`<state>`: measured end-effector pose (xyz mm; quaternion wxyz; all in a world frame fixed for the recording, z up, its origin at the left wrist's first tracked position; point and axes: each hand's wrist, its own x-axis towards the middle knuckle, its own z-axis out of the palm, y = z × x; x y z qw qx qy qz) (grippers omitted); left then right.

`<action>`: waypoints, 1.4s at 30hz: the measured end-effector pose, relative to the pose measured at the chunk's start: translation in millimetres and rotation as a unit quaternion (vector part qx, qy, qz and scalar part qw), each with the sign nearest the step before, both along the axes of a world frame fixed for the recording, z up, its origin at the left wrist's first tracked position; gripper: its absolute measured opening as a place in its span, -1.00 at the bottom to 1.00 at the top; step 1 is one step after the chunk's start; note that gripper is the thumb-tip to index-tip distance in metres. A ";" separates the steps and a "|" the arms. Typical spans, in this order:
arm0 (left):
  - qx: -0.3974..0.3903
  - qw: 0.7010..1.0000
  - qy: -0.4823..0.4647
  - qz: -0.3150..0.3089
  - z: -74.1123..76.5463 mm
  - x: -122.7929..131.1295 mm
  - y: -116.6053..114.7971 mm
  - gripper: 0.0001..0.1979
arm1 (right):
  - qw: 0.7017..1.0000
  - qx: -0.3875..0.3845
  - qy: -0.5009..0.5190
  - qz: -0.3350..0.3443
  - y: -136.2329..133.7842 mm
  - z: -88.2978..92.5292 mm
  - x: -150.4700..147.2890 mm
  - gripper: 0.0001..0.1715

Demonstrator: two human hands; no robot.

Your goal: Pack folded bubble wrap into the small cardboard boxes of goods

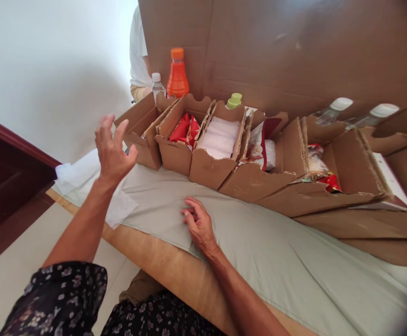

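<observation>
My left hand (114, 151) is raised at the left, fingers spread, with nothing in its grasp. It is nearest to the leftmost cardboard box (143, 151), whose visible inside holds nothing. Behind the thumb is a small dark spot I cannot make out. My right hand (200, 227) rests on the pale green cloth (276, 242), its fingers loosely bent and holding nothing. Thin white sheets (122, 212) lie below my left hand. Beyond both hands, a red packet (185, 129) sits in one box and a white padded bundle (220, 135) in the box beside it.
Further right, boxes hold a dark red and white packet (257, 145) and colourful packets (317, 161). Behind the row stand an orange bottle (177, 77), clear bottles (339, 107) and a tall cardboard panel (276, 51). A person in a white top (138, 46) is partly hidden behind it.
</observation>
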<state>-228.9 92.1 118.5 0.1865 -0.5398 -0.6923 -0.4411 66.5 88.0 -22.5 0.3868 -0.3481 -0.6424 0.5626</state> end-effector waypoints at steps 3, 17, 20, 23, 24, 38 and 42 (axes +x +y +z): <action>-0.095 0.995 0.008 -0.041 16.9 -36.6 16.3 -0.81 | 1.000 0.000 0.004 -0.004 1.2 1.0 -1.7 -0.62; -0.097 0.977 0.094 -0.164 33.2 70.3 -107.6 -0.92 | 0.999 -0.033 0.020 -0.002 10.1 16.0 -5.7 -0.53; -0.083 0.971 0.132 -0.180 27.8 125.0 -117.1 -0.85 | 0.999 -0.041 0.031 -0.014 7.1 31.2 6.4 -0.55; -0.097 0.972 0.095 -0.194 23.7 184.7 -111.7 -0.82 | 0.997 -0.044 0.042 -0.050 -0.6 47.9 34.3 -0.51; -0.108 0.972 0.072 -0.197 24.1 203.5 -109.8 -0.83 | 0.996 -0.043 0.044 -0.066 -4.5 53.3 46.2 -0.49; 0.055 0.871 -0.485 -0.062 -35.1 96.8 -98.0 -0.42 | 0.982 0.115 -0.098 -0.112 -107.0 42.6 71.8 0.00; 0.082 0.811 -0.567 -0.121 -62.6 100.0 -92.2 -0.29 | 0.965 0.175 -0.152 -0.125 -118.2 32.6 62.7 -0.01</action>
